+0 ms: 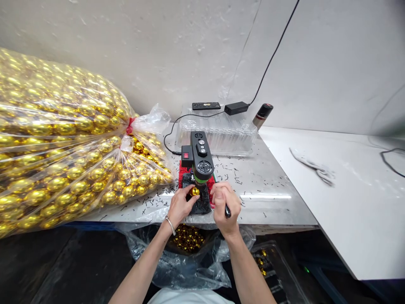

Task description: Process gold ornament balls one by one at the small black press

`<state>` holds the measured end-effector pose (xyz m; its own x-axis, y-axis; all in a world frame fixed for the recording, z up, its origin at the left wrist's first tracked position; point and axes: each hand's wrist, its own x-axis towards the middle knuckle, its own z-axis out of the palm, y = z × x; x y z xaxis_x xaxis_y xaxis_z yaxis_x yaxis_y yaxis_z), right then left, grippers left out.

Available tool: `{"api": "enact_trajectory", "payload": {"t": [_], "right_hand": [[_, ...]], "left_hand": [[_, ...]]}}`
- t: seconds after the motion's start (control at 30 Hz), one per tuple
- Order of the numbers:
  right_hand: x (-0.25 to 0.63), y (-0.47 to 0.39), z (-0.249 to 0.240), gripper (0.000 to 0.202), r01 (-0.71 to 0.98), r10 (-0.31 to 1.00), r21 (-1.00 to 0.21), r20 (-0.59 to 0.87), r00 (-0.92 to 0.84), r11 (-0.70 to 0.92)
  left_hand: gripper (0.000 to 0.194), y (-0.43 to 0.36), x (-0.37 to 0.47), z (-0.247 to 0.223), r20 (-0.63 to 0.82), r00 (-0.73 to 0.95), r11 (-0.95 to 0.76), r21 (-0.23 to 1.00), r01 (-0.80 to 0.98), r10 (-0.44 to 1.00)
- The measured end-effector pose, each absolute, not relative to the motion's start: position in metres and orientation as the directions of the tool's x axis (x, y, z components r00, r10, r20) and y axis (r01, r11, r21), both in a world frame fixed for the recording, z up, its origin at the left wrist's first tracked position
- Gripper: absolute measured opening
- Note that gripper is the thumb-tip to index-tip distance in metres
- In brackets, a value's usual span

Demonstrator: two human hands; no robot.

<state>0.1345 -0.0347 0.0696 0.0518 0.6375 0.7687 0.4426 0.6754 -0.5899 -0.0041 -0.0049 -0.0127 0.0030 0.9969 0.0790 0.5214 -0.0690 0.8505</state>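
My left hand (182,203) pinches a shiny gold ball (194,191) between thumb and fingers, right under the head of a small black bench drill press (202,158). Wrapped round the black lever handle (228,211) at the drill's right side is my right hand (226,204). The drill's tip and its contact with the ball are hidden by the head. Beneath them lies the dark base (202,207), covered in black shavings, on a red mat (184,169).
Large clear bags of gold balls (57,160) fill the left. Behind the drill sit a clear plastic tray (218,135), a power adapter (236,108) and a dark bottle (263,115). An open bag with gold balls (188,238) hangs below the table edge. A glove (313,166) lies right.
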Motion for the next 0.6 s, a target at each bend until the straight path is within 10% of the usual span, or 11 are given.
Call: {"api": "enact_trajectory", "payload": {"t": [0.6], "right_hand": [[0.136,-0.039,0.045,0.025,0.426,0.625,-0.583,0.779,0.051,0.692]], "left_hand": [[0.031,0.001,-0.004,-0.036,0.220,0.046,-0.220,0.899,0.379,0.975]]}}
